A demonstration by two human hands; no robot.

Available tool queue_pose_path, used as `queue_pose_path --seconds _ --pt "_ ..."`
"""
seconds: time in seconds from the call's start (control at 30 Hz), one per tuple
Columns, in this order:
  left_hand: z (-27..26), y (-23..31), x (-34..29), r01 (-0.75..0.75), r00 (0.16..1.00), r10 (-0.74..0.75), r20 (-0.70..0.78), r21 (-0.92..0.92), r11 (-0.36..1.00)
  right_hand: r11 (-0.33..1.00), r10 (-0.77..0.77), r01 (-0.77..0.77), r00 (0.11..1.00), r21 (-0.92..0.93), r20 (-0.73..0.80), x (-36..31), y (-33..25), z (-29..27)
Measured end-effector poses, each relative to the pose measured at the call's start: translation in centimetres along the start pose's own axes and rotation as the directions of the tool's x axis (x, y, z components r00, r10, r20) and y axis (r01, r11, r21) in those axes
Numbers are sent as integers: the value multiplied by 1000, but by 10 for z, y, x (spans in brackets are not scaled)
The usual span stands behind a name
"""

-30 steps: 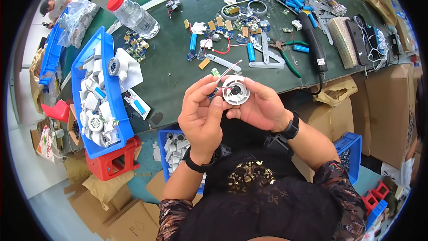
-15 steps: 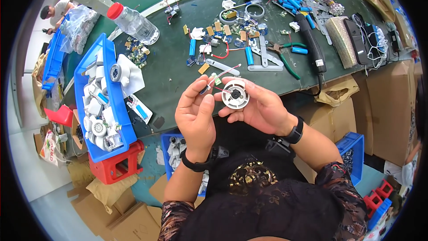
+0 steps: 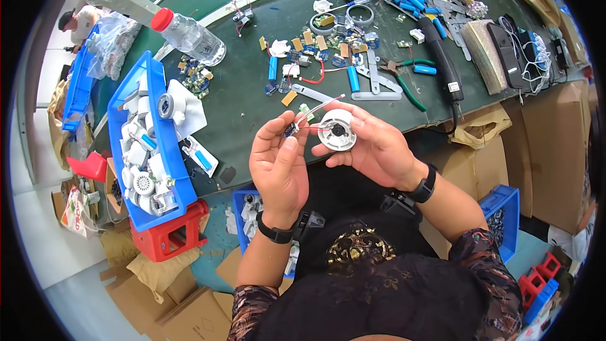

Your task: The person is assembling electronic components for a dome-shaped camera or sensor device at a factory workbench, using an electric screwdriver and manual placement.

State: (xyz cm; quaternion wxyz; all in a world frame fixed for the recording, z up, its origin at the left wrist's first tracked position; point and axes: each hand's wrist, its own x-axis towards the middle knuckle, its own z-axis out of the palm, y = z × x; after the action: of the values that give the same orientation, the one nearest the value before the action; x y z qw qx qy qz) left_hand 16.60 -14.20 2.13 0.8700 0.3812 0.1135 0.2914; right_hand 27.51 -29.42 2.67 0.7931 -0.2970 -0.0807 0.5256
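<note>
Between the thumb and fingers of my right hand [image 3: 377,145] is a round white plastic housing [image 3: 336,131] with a dark centre, its open side tilted toward me and to the left. My left hand [image 3: 278,161] pinches a small blue circuit board [image 3: 291,129]. Thin red and white wires [image 3: 319,108] rise from the board, and a red wire runs across to the housing. Both hands are held close together above the front edge of the green worktable [image 3: 252,117].
A blue bin [image 3: 180,184] of white plastic parts stands at left on a red stool [image 3: 167,233]. Beyond my hands lie blue cylindrical batteries [image 3: 410,0], circuit boards, green-handled pliers [image 3: 410,91] and a black corded tool [image 3: 442,63]. A water bottle [image 3: 196,41] stands at far left.
The housing has turned in my right hand, so more of its outer side wall shows. My left hand has shifted slightly, and the small board shows more clearly in its fingertips.
</note>
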Motion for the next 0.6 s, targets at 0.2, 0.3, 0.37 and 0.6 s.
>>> queue_pose_path --seconds 0.2,0.3,0.37,0.6 --pt "-2 -6 -5 -36 999 35 8 71 997 997 27 -27 1000 68 2 0 5 -5" --pt "-3 -7 -5 -111 994 109 23 203 973 995 66 -65 998 72 -3 0 9 -6" --pt "-2 -8 -5 -156 988 151 39 293 943 993 90 -89 996 79 -9 -2 11 -7" --pt "-2 -8 -1 -193 981 182 65 340 920 989 126 -126 992 72 -8 -2 15 -5"
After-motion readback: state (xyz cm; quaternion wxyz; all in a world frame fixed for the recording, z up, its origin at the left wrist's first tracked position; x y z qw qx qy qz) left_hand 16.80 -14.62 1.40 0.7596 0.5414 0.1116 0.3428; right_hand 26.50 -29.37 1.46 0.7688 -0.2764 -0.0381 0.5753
